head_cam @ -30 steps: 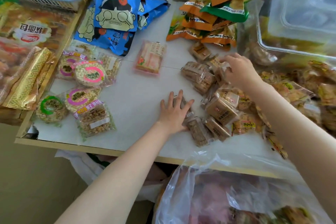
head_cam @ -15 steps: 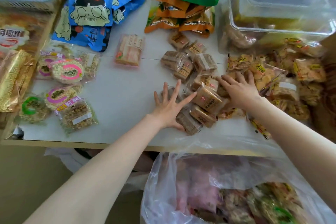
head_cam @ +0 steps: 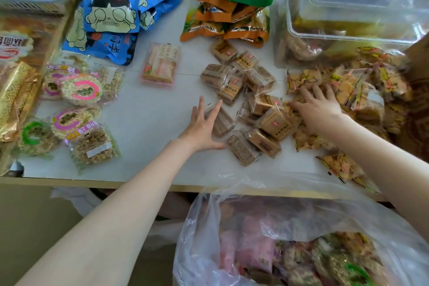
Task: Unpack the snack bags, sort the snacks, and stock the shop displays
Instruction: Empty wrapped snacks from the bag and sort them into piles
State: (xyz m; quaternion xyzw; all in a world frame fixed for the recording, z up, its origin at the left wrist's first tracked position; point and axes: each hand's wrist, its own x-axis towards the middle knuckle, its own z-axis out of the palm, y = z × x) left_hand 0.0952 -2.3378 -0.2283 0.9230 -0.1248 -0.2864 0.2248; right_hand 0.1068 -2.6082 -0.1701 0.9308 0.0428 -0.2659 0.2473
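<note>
Several small brown snack packets [head_cam: 243,90] lie in a loose heap in the middle of the white table [head_cam: 148,123]. My left hand [head_cam: 203,127] is spread flat, its fingertips touching a brown packet [head_cam: 221,121] at the heap's left edge. My right hand [head_cam: 319,105] lies flat with fingers spread on a pile of yellow-wrapped cracker packets [head_cam: 362,93] to the right. A clear plastic bag [head_cam: 290,239] holding pink and green snack packets hangs open below the table's front edge.
Round rice cakes with pink and green labels [head_cam: 76,90] lie at the left. Blue cartoon bags [head_cam: 111,4] and orange-green bags [head_cam: 232,7] lie at the back. A pink packet [head_cam: 161,64] sits alone. Clear plastic bins [head_cam: 348,0] stand at the back right, a gold box [head_cam: 16,97] at far left.
My right hand has moved from the back of the brown heap rightward onto the yellow cracker packets. My left hand has stayed at the heap's left edge, fingers spreading wider.
</note>
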